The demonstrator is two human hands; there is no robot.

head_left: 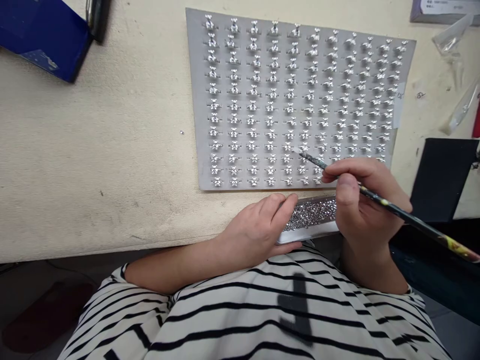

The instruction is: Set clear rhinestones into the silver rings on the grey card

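Note:
A grey board (204, 172) lies on the table, set with rows of small silvery rings (271, 120). In my right hand (365, 200) is a thin dark brush-like stick (407, 216) with paint marks, pinched between thumb and fingers. Its pale tip points at the rings in the board's lower middle; whether it touches one I cannot tell. My left hand (268, 222) grips the left end of a shallow clear tray (307, 234) at the table's front edge. Tiny sparkling stones (311, 212) fill the tray, and my right hand hides its right end.
A blue box (45, 40) and a dark metal tool (98, 17) are at the upper left. One loose stone (182, 132) lies left of the board. To the right are a black flat object (442, 180), clear plastic bags (452, 37) and a labelled box (444, 11).

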